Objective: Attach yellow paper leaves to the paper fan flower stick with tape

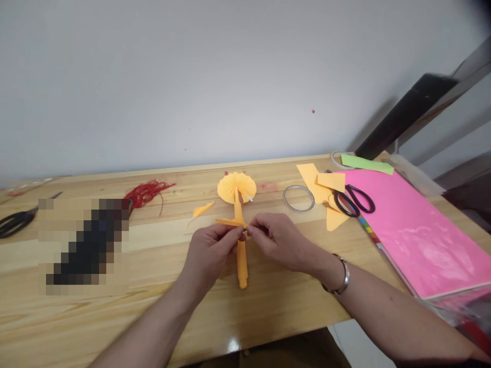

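Reaching in over the near edge of a wooden table (153, 312), two bare forearms fill the foreground of my remote feed, a silver-coloured bracelet (347, 276) circling the right wrist. Closest to me among the papers, a rolled orange tube (242, 266) points toward the table's front, its upper end hidden behind the fingers. Just beyond, the left hand (215, 243) clamps a folded orange strip (227, 222) between thumb and fingers, the strip lying crosswise over the orange stem (238, 210). The right hand (278, 240) holds a narrow pinch on the strip's right end, its fingertips almost meeting the left thumb.

To my right, a pink paper pack (422, 230) stretches back along the table. To my left lie a dark object (86, 245) masked by pixels and, at the frame's edge, black-handled scissors (17, 223). An orange scrap (203, 209) rests between them and the stem. On the other side I spot a second pair of scissors (360, 198), handles overlapping the pink pack, and a thin grey ring (298, 198).

Farther back, a tangle of red thread (148, 194) sits left of a pleated orange fan (237, 188), which tops the stem. Orange paper pieces (308, 179) lie behind the ring, and a green strip (366, 164) crosses the pack's far end. A pale wall (230, 82) closes my view.
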The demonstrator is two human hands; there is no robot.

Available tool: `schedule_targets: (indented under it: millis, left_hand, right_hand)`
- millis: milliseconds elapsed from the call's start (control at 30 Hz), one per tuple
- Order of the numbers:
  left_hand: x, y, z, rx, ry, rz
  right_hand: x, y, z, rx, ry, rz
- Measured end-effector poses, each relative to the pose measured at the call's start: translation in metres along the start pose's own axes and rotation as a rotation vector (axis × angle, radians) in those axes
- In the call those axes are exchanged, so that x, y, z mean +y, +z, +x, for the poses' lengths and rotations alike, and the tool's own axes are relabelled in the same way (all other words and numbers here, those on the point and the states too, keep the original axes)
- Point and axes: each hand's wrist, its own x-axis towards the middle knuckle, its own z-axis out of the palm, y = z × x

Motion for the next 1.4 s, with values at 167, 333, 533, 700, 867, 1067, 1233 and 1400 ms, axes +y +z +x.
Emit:
schedule_targets:
  millis: [167,333,533,700,867,1067,1233,1400]
  left_hand:
    - [0.0003,0.0001,0.0001,-0.003,0.000,0.011]
    - [-0.0005,0.0001,0.0003,0.000,0.005,0.014]
    - [-0.0013,0.0000,0.0012,-0.004,0.000,0.018]
    - [0.0030,0.0013,-0.0009,0.004,-0.015,-0.001]
    - [0.0038,0.0016,-0.0016,0.013,-0.007,0.021]
    - [0.0012,-0.0002,-0.0005,0.001,-0.004,0.024]
    - [0.0022,0.0002,-0.0008,-0.003,-0.016,0.006]
    - [0.0025,0.0006,-0.0011,0.002,-0.006,0.009]
  right_hand:
    - [-0.0005,-0.0009,0.0005,-0.004,0.002,-0.016]
    - [-0.0013,-0.0012,0.0007,-0.018,0.006,-0.018]
    - [0.0001,0.0000,0.0003,-0.024,0.006,-0.017]
    - [0.0007,-0.0001,0.0006,-0.023,0.001,-0.017]
    - [-0.0007,-0.0003,0.0007,-0.016,0.001,-0.017]
    - [-0.0002,-0.0011,0.0000,-0.019,-0.001,-0.012]
    - [0.0011,-0.0001,-0.0002,-0.016,-0.007,-0.020]
    - [-0.0001,-0.0003,-0.0004,-0.022,-0.002,-0.015]
